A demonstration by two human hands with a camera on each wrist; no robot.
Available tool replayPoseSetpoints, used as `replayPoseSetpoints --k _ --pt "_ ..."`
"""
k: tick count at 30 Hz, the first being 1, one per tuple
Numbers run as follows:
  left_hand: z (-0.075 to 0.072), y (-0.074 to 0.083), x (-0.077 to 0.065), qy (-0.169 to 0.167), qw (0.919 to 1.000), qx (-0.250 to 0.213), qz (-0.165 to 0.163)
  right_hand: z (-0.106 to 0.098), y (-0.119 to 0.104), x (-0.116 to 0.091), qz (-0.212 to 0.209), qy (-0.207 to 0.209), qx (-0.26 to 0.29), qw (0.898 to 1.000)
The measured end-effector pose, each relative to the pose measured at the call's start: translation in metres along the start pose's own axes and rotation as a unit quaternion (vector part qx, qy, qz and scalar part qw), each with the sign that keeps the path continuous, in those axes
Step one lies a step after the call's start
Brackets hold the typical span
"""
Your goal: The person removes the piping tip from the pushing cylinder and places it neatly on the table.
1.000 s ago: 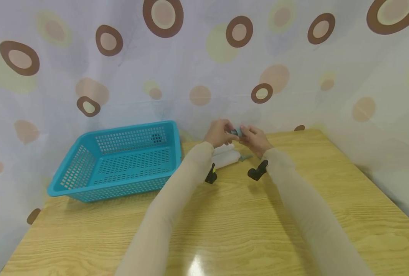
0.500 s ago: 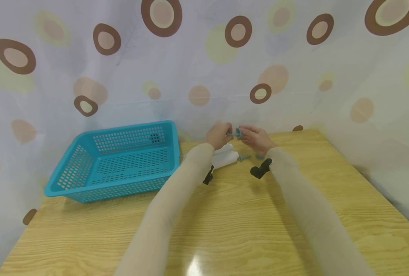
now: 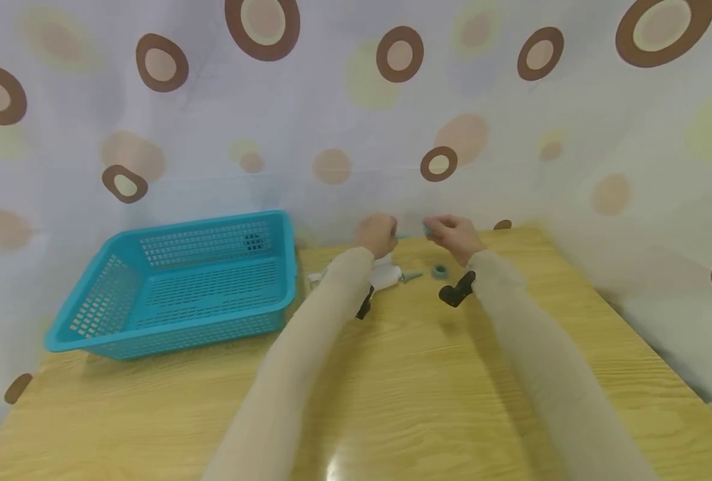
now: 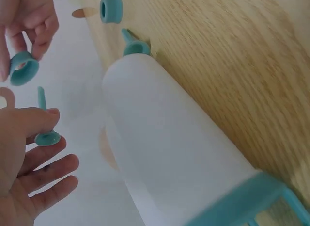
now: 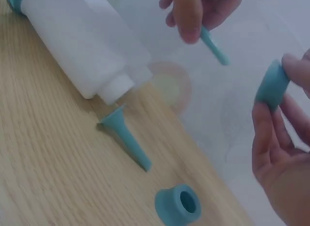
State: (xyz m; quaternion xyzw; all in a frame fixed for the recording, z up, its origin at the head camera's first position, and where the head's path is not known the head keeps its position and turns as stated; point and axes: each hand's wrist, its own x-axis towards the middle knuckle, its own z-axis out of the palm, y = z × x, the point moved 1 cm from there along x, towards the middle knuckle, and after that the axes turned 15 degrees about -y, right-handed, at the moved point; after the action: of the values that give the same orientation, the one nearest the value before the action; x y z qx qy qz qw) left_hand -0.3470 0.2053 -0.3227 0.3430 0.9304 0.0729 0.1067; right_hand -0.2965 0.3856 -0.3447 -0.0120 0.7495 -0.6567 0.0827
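Observation:
My left hand pinches a teal nozzle between thumb and forefinger; its other fingers are spread in the left wrist view. Across a small gap, my right hand holds a teal ring-shaped collar by its sides with the fingertips. Both hands are raised near the table's back edge. Below them lies a white plastic bottle on its side, with a second one behind it. A second nozzle lies by the bottle's neck, and another collar rests on the table to its right.
A blue perforated basket stands on the left of the wooden table. A patterned curtain hangs close behind. Black wrist mounts jut from the sleeves. The bottle has a teal base part.
The hands were together around the collar and nozzle; they have drawn apart, the nozzle in the left and the collar in the right. The collar on the table has come into sight.

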Motion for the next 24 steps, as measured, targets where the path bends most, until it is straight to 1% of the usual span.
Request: replayPoseSetpoints --k 3,4,6,9,11,14,15,17,20,22,24 --pt "0.002 0.007 0.007 -0.010 0.9987 0.047 -0.017 -0.007 0.004 -0.001 0.040 0.029 -0.032 0.998" --pt "0.003 0.010 0.010 -0.011 0.9977 0.063 -0.022 -0.009 0.006 -0.001 0.052 0.034 -0.035 0.997" --pt "0.004 0.014 0.015 -0.017 0.9948 0.094 -0.035 -0.012 0.008 -0.001 0.077 0.039 -0.059 0.995" --pt "0.009 0.017 0.021 -0.038 0.9910 0.117 -0.052 -0.013 0.014 0.003 0.107 0.037 -0.115 0.987" --pt "0.013 0.015 0.024 -0.057 0.9887 0.123 -0.063 -0.010 0.017 0.008 0.126 0.037 -0.172 0.976" --pt "0.021 0.011 0.032 -0.080 0.9859 0.130 -0.069 -0.004 0.020 0.015 0.139 0.052 -0.242 0.959" --pt "0.022 0.011 0.034 -0.083 0.9856 0.129 -0.071 -0.002 0.021 0.017 0.144 0.059 -0.258 0.953" --pt "0.023 0.012 0.039 -0.089 0.9864 0.113 -0.080 -0.001 0.024 0.023 0.149 0.070 -0.282 0.945" --pt "0.023 0.017 0.044 -0.103 0.9844 0.099 -0.102 -0.004 0.030 0.030 0.161 0.076 -0.296 0.938" --pt "0.026 0.020 0.048 -0.113 0.9814 0.107 -0.113 -0.008 0.036 0.035 0.171 0.074 -0.324 0.927" --pt "0.032 0.023 0.052 -0.116 0.9770 0.139 -0.113 -0.011 0.041 0.038 0.182 0.074 -0.356 0.914"
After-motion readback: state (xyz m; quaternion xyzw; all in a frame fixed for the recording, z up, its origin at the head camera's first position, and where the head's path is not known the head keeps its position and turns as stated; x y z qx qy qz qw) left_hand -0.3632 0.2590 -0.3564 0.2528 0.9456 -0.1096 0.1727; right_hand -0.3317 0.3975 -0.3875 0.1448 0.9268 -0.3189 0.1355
